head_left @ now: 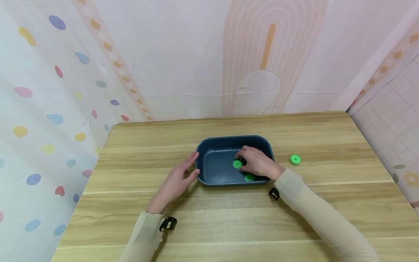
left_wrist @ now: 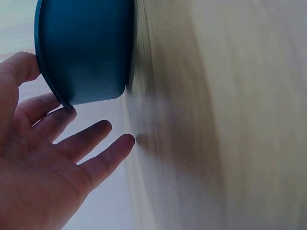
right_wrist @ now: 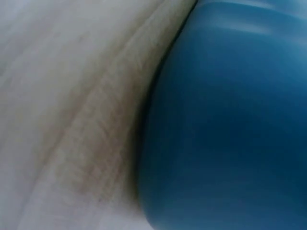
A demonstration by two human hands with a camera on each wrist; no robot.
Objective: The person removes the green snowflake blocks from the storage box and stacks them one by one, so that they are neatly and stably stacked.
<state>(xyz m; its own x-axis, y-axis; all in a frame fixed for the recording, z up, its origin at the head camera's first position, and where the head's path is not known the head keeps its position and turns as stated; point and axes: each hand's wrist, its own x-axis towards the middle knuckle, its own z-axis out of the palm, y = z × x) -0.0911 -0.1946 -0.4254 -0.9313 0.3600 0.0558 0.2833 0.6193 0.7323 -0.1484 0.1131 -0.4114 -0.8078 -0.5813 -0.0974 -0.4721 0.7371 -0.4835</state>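
A dark blue rectangular bin (head_left: 214, 167) stands on the table. My right hand (head_left: 256, 162) reaches into it and pinches a green notched disc (head_left: 237, 164) between thumb and fingers. Below that hand, another green notched disc (head_left: 249, 177) lies inside near the front wall, partly covered. My left hand (head_left: 176, 181) is at the bin's left end, thumb and fingertips at the rim and the other fingers spread. The left wrist view shows those fingers (left_wrist: 91, 139) relaxed beside the bin's outer wall (left_wrist: 86, 52). In the right wrist view the bin (right_wrist: 230, 124) hides the right hand.
Right of the bin, a green notched piece (head_left: 295, 159), thick like a small stack, lies on the wooden table (head_left: 147, 153). Patterned curtains (head_left: 183, 58) hang behind the table and along both sides. A black wrist strap (head_left: 168, 223) shows at the left sleeve.
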